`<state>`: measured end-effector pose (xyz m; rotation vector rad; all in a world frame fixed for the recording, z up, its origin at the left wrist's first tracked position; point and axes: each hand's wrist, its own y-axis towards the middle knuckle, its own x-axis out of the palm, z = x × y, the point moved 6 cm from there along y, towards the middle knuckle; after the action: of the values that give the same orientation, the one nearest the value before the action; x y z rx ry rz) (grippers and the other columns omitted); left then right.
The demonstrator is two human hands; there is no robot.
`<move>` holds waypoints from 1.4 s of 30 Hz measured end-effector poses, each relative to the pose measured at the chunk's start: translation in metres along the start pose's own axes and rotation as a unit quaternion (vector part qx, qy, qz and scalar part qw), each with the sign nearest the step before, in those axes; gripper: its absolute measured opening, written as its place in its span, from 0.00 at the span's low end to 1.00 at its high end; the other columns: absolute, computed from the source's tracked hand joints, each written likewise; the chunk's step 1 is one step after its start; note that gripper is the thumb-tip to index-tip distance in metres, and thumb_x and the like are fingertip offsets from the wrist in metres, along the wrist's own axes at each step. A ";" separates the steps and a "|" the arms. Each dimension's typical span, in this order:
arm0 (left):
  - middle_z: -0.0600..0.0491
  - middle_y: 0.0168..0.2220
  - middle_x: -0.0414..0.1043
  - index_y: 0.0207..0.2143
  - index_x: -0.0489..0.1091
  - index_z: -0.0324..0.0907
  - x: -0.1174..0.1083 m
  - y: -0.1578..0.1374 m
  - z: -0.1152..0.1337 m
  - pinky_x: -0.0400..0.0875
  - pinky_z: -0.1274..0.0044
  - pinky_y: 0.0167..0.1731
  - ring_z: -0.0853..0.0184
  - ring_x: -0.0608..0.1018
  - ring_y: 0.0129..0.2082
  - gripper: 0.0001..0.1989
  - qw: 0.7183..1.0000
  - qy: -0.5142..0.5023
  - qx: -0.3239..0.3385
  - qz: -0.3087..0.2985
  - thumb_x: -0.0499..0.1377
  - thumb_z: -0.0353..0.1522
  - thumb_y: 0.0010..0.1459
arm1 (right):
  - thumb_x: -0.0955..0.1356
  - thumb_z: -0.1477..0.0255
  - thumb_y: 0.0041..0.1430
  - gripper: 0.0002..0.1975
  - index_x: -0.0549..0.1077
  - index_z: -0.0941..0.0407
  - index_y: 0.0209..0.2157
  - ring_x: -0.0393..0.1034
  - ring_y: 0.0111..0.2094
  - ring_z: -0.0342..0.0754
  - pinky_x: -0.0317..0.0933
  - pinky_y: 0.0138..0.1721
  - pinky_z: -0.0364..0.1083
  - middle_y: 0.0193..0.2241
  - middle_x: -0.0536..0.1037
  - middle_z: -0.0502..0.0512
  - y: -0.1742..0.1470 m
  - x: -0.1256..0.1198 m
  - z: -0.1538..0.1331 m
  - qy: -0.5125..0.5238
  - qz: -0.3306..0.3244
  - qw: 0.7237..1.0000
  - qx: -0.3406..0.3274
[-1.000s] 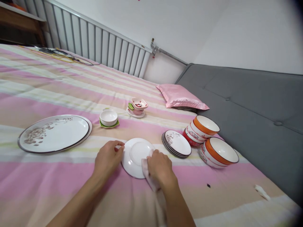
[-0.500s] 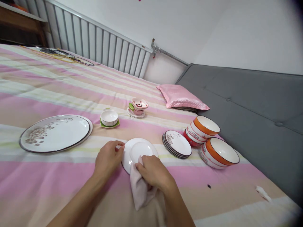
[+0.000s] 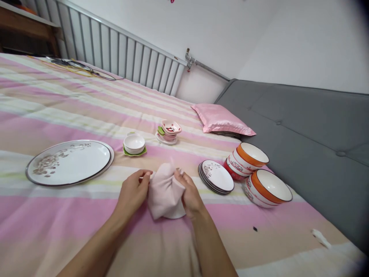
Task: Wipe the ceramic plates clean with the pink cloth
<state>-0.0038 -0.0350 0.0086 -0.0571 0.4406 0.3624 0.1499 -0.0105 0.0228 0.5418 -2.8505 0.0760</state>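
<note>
Head view: the left hand pinches the left rim of a white plate at near centre on a striped bedspread; the right hand grips a pale pink cloth covering most of it. Small plates and bowls stand stacked right; platters lie left.

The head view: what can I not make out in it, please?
Head view: most of the round white ceramic plate, covered by the pale pink cloth.
Head view: whether the left hand touches the plate; the cloth hides any contact.
Head view: the little black piece, too small to identify.
Head view: brown wooden furniture, cut off by the picture's left edge.
</note>
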 end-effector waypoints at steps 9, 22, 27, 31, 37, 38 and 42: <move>0.45 0.38 0.78 0.44 0.71 0.38 0.024 -0.008 -0.010 0.72 0.71 0.35 0.58 0.79 0.35 0.31 0.950 -0.270 -0.130 -0.095 0.52 0.53 0.51 | 0.65 0.57 0.53 0.19 0.72 0.55 0.41 0.67 0.49 0.51 0.65 0.43 0.48 0.42 0.76 0.56 0.003 -0.010 -0.004 0.168 0.079 0.982 0.030; 0.47 0.43 0.76 0.51 0.66 0.42 0.025 -0.022 0.016 0.71 0.71 0.39 0.59 0.78 0.39 0.26 0.891 -0.409 -0.121 -0.156 0.63 0.35 0.48 | 0.71 0.64 0.48 0.18 0.70 0.57 0.39 0.73 0.34 0.48 0.65 0.37 0.45 0.33 0.78 0.53 0.002 -0.007 0.006 0.110 0.038 0.992 0.054; 0.45 0.43 0.76 0.52 0.64 0.39 0.029 -0.022 0.018 0.71 0.71 0.37 0.57 0.78 0.40 0.27 0.890 -0.395 -0.127 -0.190 0.62 0.34 0.48 | 0.74 0.70 0.42 0.20 0.71 0.58 0.39 0.73 0.29 0.47 0.66 0.34 0.45 0.29 0.79 0.52 0.002 -0.015 0.011 0.099 0.058 0.992 0.061; 0.45 0.43 0.76 0.51 0.66 0.39 0.028 -0.020 0.016 0.70 0.73 0.37 0.59 0.78 0.40 0.25 0.892 -0.394 -0.130 -0.179 0.61 0.35 0.49 | 0.74 0.72 0.39 0.22 0.71 0.57 0.40 0.73 0.29 0.46 0.65 0.34 0.45 0.30 0.79 0.51 0.004 -0.019 0.011 0.099 0.067 0.991 0.053; 0.52 0.34 0.78 0.46 0.71 0.42 0.025 -0.017 0.012 0.68 0.81 0.27 0.70 0.76 0.28 0.19 0.883 -0.409 -0.165 -0.162 0.59 0.27 0.49 | 0.72 0.75 0.36 0.11 0.73 0.58 0.28 0.72 0.29 0.47 0.65 0.34 0.45 0.27 0.78 0.51 0.006 -0.025 0.007 0.075 0.100 0.991 0.043; 0.53 0.32 0.78 0.44 0.72 0.41 0.025 -0.017 0.014 0.68 0.82 0.26 0.71 0.75 0.26 0.18 0.880 -0.414 -0.163 -0.169 0.58 0.26 0.48 | 0.71 0.75 0.36 0.08 0.72 0.58 0.24 0.72 0.30 0.47 0.65 0.34 0.45 0.28 0.79 0.52 0.006 -0.024 0.005 0.077 0.095 0.992 0.036; 0.53 0.30 0.77 0.41 0.74 0.40 0.024 -0.018 0.021 0.69 0.82 0.26 0.72 0.74 0.24 0.17 0.866 -0.433 -0.163 -0.189 0.58 0.23 0.47 | 0.67 0.79 0.35 0.05 0.66 0.58 0.15 0.72 0.36 0.49 0.64 0.35 0.45 0.40 0.78 0.54 0.006 -0.016 -0.005 0.116 0.018 0.993 -0.010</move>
<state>0.0316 -0.0408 0.0165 -0.2925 -0.5312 0.0421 0.1634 0.0012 0.0236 0.4467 -2.6310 0.1082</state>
